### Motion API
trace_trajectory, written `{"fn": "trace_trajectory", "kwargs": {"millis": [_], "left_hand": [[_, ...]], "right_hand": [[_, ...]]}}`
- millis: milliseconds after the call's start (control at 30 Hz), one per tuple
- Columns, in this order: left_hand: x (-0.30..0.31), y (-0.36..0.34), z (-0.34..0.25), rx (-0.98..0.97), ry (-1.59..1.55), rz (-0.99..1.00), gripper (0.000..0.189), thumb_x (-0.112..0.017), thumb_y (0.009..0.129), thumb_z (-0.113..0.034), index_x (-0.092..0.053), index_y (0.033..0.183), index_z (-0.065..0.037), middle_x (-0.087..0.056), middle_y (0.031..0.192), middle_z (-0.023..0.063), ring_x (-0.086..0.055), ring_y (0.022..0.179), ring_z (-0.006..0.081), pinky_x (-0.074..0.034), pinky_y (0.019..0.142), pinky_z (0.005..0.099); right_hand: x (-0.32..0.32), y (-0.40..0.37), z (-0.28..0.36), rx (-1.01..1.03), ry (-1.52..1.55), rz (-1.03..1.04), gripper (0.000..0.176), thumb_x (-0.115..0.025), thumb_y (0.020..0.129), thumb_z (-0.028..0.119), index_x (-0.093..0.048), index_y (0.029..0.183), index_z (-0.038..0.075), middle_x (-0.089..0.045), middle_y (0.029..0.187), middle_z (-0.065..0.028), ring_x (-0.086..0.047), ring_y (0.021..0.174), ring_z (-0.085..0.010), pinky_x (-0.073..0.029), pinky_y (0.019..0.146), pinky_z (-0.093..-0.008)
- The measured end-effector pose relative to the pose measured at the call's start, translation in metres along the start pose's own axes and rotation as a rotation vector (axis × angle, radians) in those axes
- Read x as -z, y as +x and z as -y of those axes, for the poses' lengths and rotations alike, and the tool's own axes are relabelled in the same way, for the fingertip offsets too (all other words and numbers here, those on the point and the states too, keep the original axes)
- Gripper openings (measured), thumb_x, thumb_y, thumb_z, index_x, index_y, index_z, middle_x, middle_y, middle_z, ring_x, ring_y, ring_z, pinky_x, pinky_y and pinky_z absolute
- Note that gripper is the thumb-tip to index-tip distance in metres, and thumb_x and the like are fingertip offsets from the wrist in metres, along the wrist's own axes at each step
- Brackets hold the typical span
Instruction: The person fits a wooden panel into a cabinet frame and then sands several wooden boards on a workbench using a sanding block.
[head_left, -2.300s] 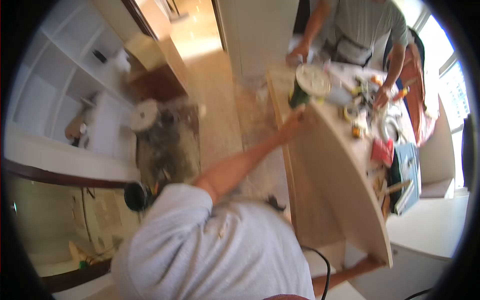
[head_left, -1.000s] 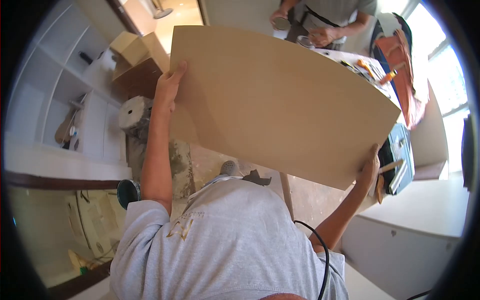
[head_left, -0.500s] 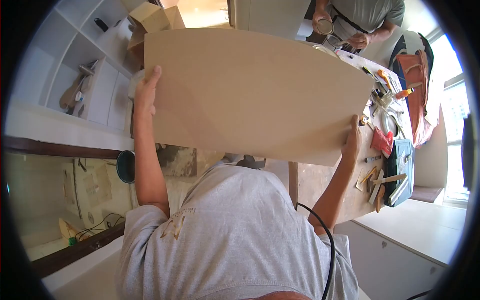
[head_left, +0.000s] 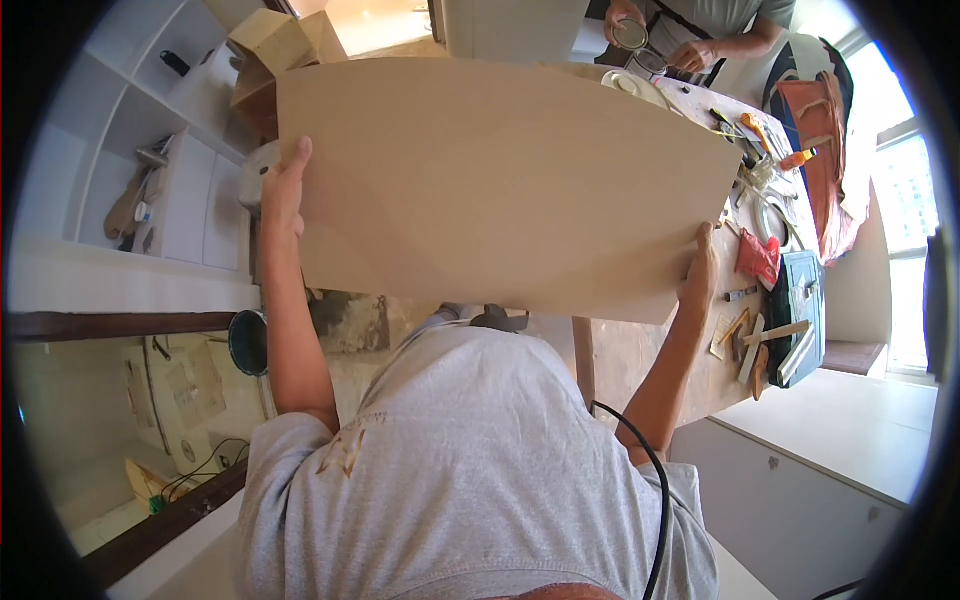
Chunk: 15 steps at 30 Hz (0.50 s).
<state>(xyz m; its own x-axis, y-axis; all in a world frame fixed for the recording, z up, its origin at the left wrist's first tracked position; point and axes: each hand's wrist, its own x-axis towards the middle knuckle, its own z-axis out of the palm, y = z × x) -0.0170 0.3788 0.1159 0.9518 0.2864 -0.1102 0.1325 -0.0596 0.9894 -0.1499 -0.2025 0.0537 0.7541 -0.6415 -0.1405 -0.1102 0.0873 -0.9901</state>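
Note:
I hold a large beige wooden board (head_left: 500, 180) with one curved edge up in front of my chest, its flat face toward me. My left hand (head_left: 285, 195) grips its left edge with the fingers wrapped over the face. Gripping the board's lower right corner is my right hand (head_left: 700, 270). The board hides much of the workbench (head_left: 640, 355) behind it. My grey shirt fills the lower part of the view.
Tools, a red item (head_left: 757, 257) and a green case (head_left: 800, 300) crowd the bench at right. Another person (head_left: 715, 30) stands at its far end holding a tin (head_left: 630, 35). White shelves (head_left: 120, 150) and a cardboard box (head_left: 265, 40) are at left. A black cable (head_left: 655, 500) hangs by my right side.
The board came off the bench edge and was turned to face me. Over the last half second it shifted slightly left; both hands kept their hold.

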Motion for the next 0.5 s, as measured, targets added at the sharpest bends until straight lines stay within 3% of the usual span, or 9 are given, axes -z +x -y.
{"fn": "trace_trajectory", "kwargs": {"millis": [333,400,433,500], "left_hand": [[-0.014,-0.002,-0.005,-0.009,-0.03,0.004,0.083,-0.075,0.085,-0.056,-0.054,0.139,0.005,-0.055,0.142,0.0159,-0.047,0.134,0.025,-0.036,0.11,0.0381],[-0.015,0.0,-0.003,-0.004,-0.009,-0.044,0.078,-0.074,0.088,-0.049,-0.052,0.141,0.004,-0.056,0.141,0.0148,-0.048,0.133,0.0244,-0.038,0.109,0.0369],[-0.001,0.012,0.017,-0.02,-0.056,-0.036,0.072,-0.073,0.09,-0.044,-0.052,0.141,0.003,-0.057,0.141,0.014,-0.05,0.131,0.0246,-0.039,0.109,0.0366],[0.006,0.034,0.044,-0.022,-0.194,0.031,0.056,-0.065,0.096,-0.034,-0.054,0.141,-0.002,-0.058,0.138,0.0117,-0.056,0.123,0.0262,-0.042,0.107,0.0392]], "right_hand": [[0.004,0.004,-0.005,0.009,0.034,-0.09,0.063,-0.058,0.099,0.053,-0.064,0.122,-0.005,-0.067,0.107,-0.0123,-0.064,0.093,-0.0172,-0.052,0.082,-0.0324],[0.005,0.012,-0.015,0.014,0.058,-0.099,0.062,-0.057,0.099,0.053,-0.065,0.12,-0.004,-0.067,0.104,-0.0125,-0.064,0.092,-0.017,-0.052,0.082,-0.0328],[0.01,0.026,-0.03,-0.104,-0.022,-0.082,0.058,-0.057,0.099,0.052,-0.065,0.118,-0.003,-0.067,0.101,-0.0122,-0.064,0.091,-0.0175,-0.052,0.081,-0.0348],[0.03,0.03,-0.044,-0.098,-0.088,-0.105,0.048,-0.055,0.1,0.047,-0.067,0.11,0.001,-0.057,0.082,-0.0049,-0.056,0.073,-0.0148,-0.046,0.066,-0.0332]]}}
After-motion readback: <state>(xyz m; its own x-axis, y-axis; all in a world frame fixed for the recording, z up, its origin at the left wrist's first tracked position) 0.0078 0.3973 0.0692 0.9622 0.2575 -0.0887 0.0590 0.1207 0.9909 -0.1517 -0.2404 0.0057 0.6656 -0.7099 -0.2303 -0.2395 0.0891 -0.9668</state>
